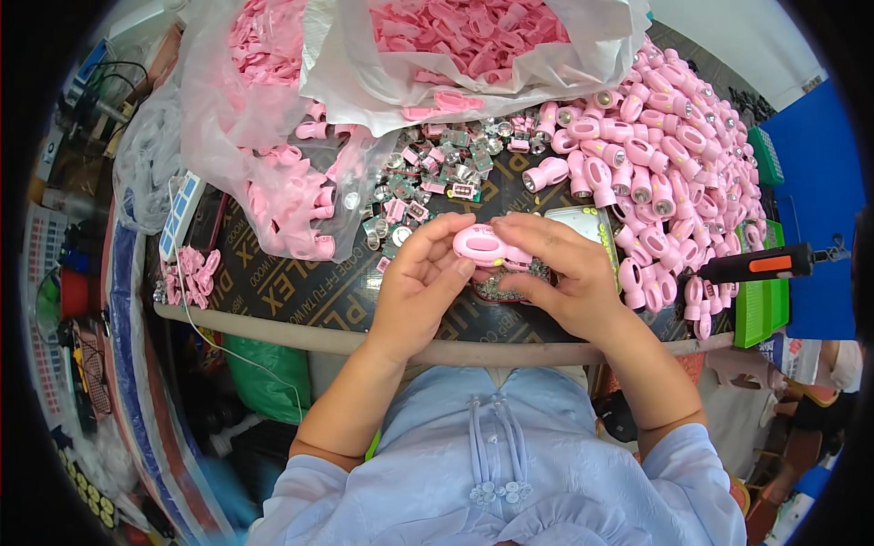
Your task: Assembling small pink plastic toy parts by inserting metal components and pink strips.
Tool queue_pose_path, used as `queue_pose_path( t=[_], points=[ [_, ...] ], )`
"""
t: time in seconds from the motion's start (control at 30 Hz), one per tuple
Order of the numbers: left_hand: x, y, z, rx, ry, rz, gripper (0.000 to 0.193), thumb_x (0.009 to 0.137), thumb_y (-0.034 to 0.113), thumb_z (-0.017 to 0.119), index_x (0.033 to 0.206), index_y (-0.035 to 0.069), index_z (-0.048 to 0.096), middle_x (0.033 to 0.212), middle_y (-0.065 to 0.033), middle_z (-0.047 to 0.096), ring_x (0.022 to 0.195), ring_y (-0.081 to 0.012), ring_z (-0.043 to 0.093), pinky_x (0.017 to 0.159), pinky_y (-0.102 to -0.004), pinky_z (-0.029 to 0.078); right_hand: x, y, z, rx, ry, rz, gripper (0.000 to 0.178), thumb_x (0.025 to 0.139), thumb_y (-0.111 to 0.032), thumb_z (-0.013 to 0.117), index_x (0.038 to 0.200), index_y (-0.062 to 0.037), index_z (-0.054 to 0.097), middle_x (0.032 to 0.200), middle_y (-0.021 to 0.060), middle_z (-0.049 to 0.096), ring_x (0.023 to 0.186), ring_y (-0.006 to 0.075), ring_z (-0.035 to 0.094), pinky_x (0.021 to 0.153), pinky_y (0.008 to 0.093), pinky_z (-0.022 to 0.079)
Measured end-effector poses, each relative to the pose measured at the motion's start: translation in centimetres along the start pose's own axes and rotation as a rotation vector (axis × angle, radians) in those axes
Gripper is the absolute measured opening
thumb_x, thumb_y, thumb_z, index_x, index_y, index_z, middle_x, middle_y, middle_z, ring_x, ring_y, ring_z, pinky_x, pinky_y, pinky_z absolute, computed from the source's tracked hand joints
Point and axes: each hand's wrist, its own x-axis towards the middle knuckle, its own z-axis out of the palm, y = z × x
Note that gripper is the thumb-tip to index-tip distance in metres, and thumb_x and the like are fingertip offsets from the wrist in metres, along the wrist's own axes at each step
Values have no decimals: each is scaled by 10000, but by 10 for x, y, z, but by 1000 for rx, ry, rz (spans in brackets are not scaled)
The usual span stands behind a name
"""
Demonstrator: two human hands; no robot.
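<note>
Close to the table's front edge, both my hands hold one pink mini flashlight (478,244) between them. My left hand (421,284) has its fingers and thumb closed on the flashlight's left end. My right hand (575,273) grips its right end, thumb below and fingers above. A dark oval opening shows in the pink casing. Beneath the hands sits a shallow tray (510,289) of small metal parts, partly hidden. Beyond them lie loose circuit boards and clear lens pieces (428,168) mixed with pink parts.
Pink flashlights (665,150) are heaped on the right, beside an electric screwdriver (751,266) and a green basket (763,305). A white bag (337,64) of pink shells stands at the back, a clear plastic bag (214,136) left of it. A power strip (182,217) lies far left.
</note>
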Motion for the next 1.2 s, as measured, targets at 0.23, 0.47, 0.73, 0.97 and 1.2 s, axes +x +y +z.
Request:
queue_pose_path(
  t=[0.23,0.47,0.73,0.97,1.2],
  points=[
    [-2,5,12,163,59,91,437,970,-25,557,1400,-45,479,1296,-142,597,1154,-210,611,978,-354,519,0,0,2,-62,-6,-27,559,755,-60,820,1284,-35,642,1248,160,671,1161,304,648,968,375,525],
    [-3,5,12,82,55,126,474,956,-60,591,1415,-38,475,1337,-119,563,1212,-170,567,1029,-296,456,2,-5,4,-95,6,-67,590,743,-90,832,1295,-30,634,1255,156,673,1158,304,652,973,373,523],
    [-5,8,7,-137,55,56,389,983,2,576,1367,-29,522,1275,-117,607,1182,-169,586,1014,-312,468,3,-2,9,-66,41,-130,549,752,-88,827,1272,-54,654,1235,163,672,1081,307,678,897,373,559],
    [-5,14,12,28,77,118,377,971,-18,570,1346,-29,533,1259,-115,614,1153,-178,602,995,-324,487,3,-1,18,-100,130,-172,509,762,-59,813,1249,-52,665,1221,152,677,1055,300,684,864,361,570],
    [-5,16,9,-57,108,85,403,953,-37,592,1350,-28,528,1269,-122,615,1170,-184,602,1012,-332,486,7,-3,16,-109,113,-164,505,759,-57,813,1242,-49,667,1204,150,684,1031,296,690,850,359,571]
  ],
)
